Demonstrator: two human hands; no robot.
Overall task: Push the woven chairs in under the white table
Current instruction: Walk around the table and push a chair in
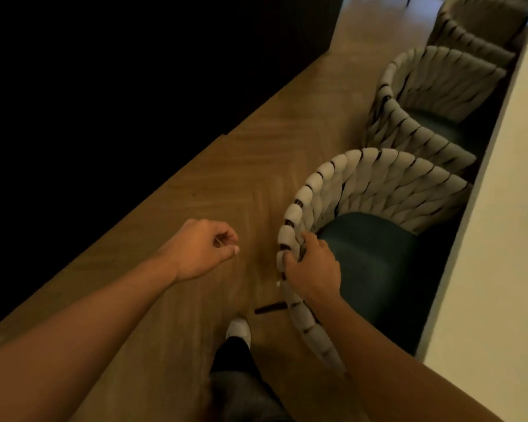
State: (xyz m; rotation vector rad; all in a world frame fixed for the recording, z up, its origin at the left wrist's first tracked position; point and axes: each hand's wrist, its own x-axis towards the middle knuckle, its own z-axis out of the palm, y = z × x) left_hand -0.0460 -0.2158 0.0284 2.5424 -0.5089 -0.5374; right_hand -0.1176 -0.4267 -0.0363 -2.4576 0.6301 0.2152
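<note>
Three woven chairs stand in a row along the left edge of the white table (500, 269). The nearest woven chair (363, 184) has a pale braided back and a dark green seat, part of it under the table. My right hand (313, 269) grips the top rim of its back at the near left side. My left hand (205, 248) hovers over the floor left of that chair, fingers curled, holding nothing. A second woven chair (421, 95) stands further on, and a third (476, 22) at the top right.
Wooden herringbone floor (226, 184) runs diagonally between the chairs and a large dark mass (104, 86) on the left. My foot in a white shoe (239, 328) stands near the chair's dark leg (269, 309).
</note>
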